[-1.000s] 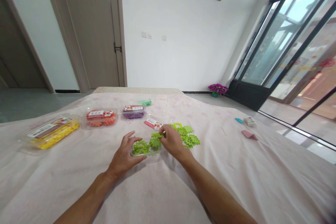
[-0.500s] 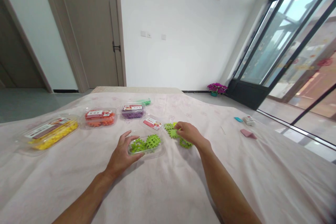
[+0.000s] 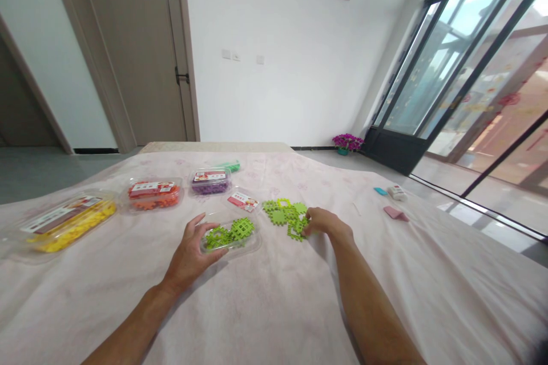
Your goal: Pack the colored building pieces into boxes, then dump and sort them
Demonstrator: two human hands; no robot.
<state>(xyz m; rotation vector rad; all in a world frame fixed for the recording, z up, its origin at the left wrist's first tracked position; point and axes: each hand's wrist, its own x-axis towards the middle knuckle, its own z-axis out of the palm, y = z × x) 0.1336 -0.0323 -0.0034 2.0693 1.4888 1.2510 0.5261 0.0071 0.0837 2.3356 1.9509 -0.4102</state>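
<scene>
My left hand [image 3: 190, 252] is wrapped round the left end of a clear plastic box [image 3: 253, 246], thumb at the near side and fingers at the far side. Inside the box lie several green toothed plastic pieces [image 3: 242, 229]. To its right, more green toothed pieces [image 3: 278, 217] are spread in a loose cluster on the cloth. My right hand [image 3: 329, 223] is at the right edge of this cluster, fingers curled down onto a green square-holed piece [image 3: 296, 231]; its fingertips are partly hidden. A clear lid [image 3: 242, 201] with a red and white label lies behind the open box.
Closed boxes with yellow pieces [image 3: 72, 227], orange-red pieces [image 3: 154, 195] and purple pieces [image 3: 210, 182] stand at the left and back. A green item in clear wrap [image 3: 231, 166] lies behind them. At right are a pink cloth [image 3: 396, 214], a blue item [image 3: 380, 190] and a white item [image 3: 396, 193].
My right hand has moved right and down from the middle of the green cluster to its right edge, showing more pieces. My left hand stays on the box. The view has shifted slightly.
</scene>
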